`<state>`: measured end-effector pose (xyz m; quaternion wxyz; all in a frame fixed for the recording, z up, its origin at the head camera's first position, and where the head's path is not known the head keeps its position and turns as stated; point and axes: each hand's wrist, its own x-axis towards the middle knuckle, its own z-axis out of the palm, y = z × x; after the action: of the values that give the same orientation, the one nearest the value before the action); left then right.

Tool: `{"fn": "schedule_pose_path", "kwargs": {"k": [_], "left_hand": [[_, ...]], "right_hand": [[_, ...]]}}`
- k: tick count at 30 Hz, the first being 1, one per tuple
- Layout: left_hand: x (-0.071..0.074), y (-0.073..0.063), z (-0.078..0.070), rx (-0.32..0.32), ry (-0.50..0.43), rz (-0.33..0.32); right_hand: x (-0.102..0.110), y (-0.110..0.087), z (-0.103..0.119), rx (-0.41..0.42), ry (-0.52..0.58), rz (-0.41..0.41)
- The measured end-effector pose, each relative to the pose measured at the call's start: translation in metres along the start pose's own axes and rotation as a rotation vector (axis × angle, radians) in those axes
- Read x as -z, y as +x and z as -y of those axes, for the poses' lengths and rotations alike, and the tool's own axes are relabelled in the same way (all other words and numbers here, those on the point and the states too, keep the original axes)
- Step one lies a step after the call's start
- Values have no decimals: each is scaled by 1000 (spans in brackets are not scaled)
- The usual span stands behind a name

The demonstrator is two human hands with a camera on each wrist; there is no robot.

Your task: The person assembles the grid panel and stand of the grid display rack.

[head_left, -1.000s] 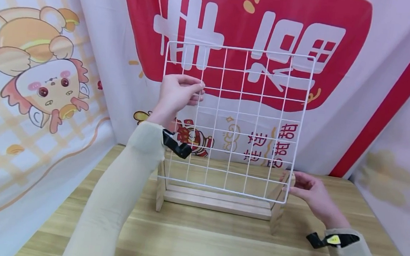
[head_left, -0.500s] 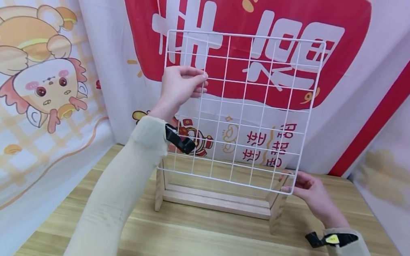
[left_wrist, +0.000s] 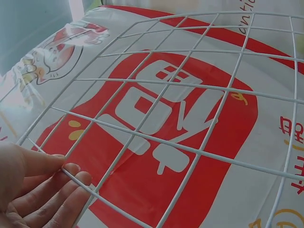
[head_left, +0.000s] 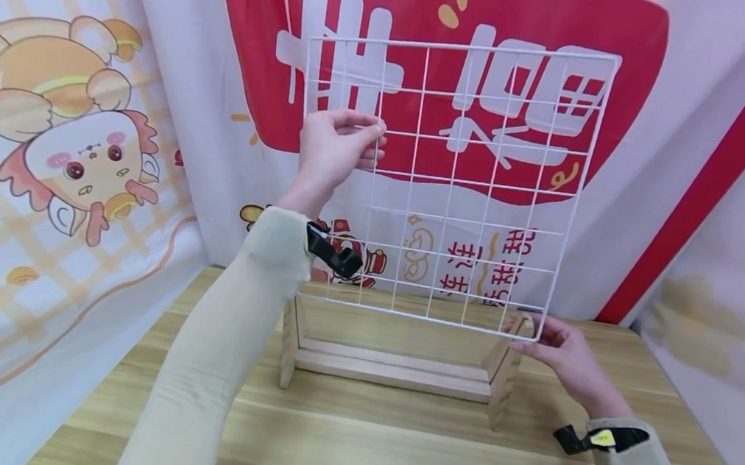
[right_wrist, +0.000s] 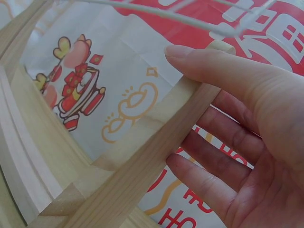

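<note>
A white wire grid panel (head_left: 452, 180) stands upright above a light wooden stand (head_left: 393, 374). My left hand (head_left: 335, 144) pinches a wire in the panel's left part between thumb and fingers, as the left wrist view also shows on the grid (left_wrist: 136, 131). Around the top of the stand's right post (right_wrist: 142, 152) my right hand (head_left: 570, 364) has its thumb on one side and fingers on the other. The panel's lower right corner overlaps that post top in the head view. In the right wrist view, the panel's bottom wire passes just above the thumb.
The stand rests on a wood-grain tabletop (head_left: 354, 445). Behind it hangs a white cloth with a large red printed patch (head_left: 416, 111). A cartoon-printed cloth (head_left: 80, 155) closes off the left side, and a pale cloth (head_left: 726, 293) the right.
My left hand has lifted the grid panel, and its bottom edge has risen from below the post tops to about their height. My right hand has stayed at the right post.
</note>
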<state>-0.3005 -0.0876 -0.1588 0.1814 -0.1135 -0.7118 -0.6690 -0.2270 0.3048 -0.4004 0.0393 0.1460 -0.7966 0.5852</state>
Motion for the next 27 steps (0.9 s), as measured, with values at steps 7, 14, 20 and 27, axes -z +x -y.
{"fn": "schedule_pose_path", "kwargs": {"k": [7,14,20,27], "left_hand": [[1,0,0,-44,-7,-20],[5,2,3,-31,-4,-18],[5,0,1,-46,-16,-10],[6,-3,-3,-71,-5,-23]], "right_hand": [[-2,1,2,3,14,-4],[-1,0,2,4,20,10],[0,0,2,-38,8,8],[0,-1,3,-30,-7,8]]}}
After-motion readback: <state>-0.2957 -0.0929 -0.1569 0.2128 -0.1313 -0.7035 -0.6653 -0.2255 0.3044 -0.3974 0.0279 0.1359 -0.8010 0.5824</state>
